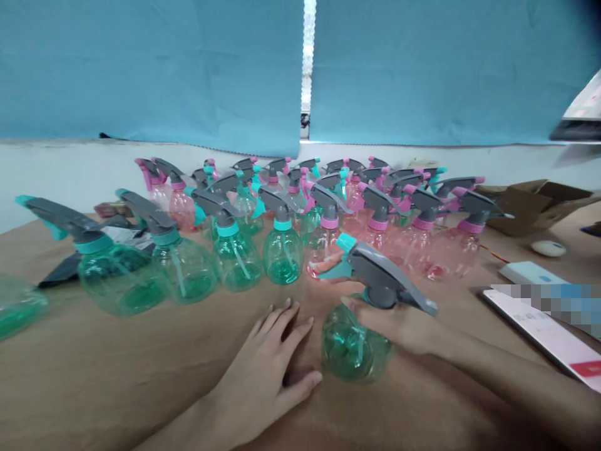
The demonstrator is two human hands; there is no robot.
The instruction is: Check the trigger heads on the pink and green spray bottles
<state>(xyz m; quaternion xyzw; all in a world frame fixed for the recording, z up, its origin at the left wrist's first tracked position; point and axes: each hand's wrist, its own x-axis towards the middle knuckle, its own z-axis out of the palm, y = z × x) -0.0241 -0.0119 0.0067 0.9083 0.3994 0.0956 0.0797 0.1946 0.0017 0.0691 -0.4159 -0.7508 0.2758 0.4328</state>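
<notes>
My right hand point(394, 322) is wrapped round the neck of a green spray bottle point(354, 351), its fingers reaching up by the turquoise trigger. The grey spray head point(387, 272) tilts, with its nozzle toward the upper left. Flat on the table lies my left hand point(275, 357), fingers stretched out and nothing in them, a little left of that bottle. Just beyond it stand green spray bottles with turquoise collars, among them one near the middle point(284, 254) and one to its left point(237, 260). Pink spray bottles point(453, 250) stand to the right of these.
More pink and green spray bottles crowd behind the front row. A clear green bottle body point(19, 307) shows at the left edge. On the right are a phone point(530, 329), a white box point(533, 272), a white mouse point(548, 248) and an open cardboard box point(530, 210).
</notes>
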